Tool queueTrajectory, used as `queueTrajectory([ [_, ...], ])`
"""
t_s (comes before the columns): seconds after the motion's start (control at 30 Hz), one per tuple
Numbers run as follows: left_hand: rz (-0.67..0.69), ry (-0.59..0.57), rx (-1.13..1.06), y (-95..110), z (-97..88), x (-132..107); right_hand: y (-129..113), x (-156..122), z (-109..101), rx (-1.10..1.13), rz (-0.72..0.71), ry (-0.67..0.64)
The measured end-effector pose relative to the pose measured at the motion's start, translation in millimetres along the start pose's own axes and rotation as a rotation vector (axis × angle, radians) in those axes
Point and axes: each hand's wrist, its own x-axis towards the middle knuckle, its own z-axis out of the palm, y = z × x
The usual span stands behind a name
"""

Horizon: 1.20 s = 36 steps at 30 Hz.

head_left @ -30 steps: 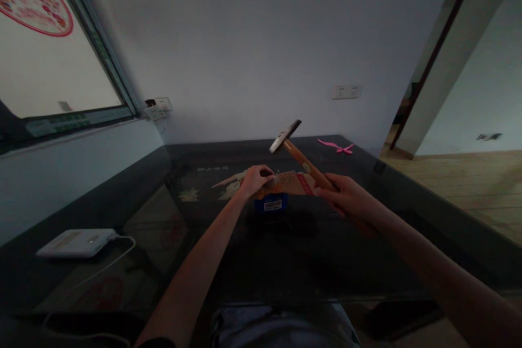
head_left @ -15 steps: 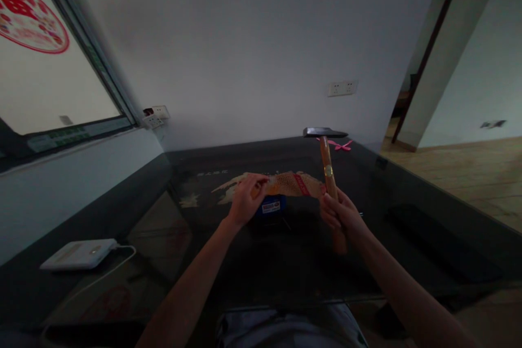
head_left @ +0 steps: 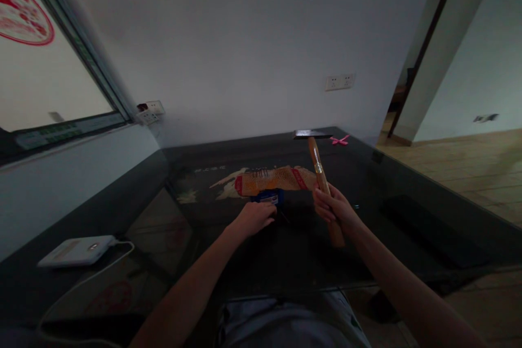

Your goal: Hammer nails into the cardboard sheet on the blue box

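Note:
My right hand grips the wooden handle of a hammer, held almost upright with its dark metal head at the top. My left hand rests low on the dark glass table, fingers curled, just in front of a small blue box; whether it pinches anything is hidden. Behind the box lies an orange mesh bag with a red label band, resting on the box's top.
A white device with a cable sits at the table's left. A pink ribbon lies at the far right corner. Wall sockets are on the back wall; a doorway opens to the right.
The hammer swung from tilted left over the bag to nearly upright. My left hand let go of the mesh bag and dropped toward me, down to the table by the blue box.

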Motion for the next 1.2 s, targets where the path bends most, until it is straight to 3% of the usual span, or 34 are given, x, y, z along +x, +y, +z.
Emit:
queueTrajectory([
  [0.53,-0.068,0.025,-0.015,0,16.7,1,0,1,1,0.006,-0.005,0.024],
  [0.67,-0.031,0.014,-0.157,7,6.2,-1,1,2,-1,0.006,-0.013,0.027],
  [0.77,0.071,0.039,-0.404,13,-15.6,-5,2,1,-1,0.001,-0.015,0.033],
  [0.87,0.095,0.2,-0.617,12,-44.7,-7,2,1,-1,-0.002,-0.006,0.04],
  [1.0,-0.012,0.589,-0.658,-12,-71.2,12,4,2,-2,0.009,0.006,0.034],
  [1.1,-0.091,0.795,-0.634,-38,-69.7,40,5,3,-2,0.01,0.002,0.027],
  [1.2,-0.128,0.811,-0.605,-55,-54.5,63,5,2,-1,0.013,0.004,0.034],
])
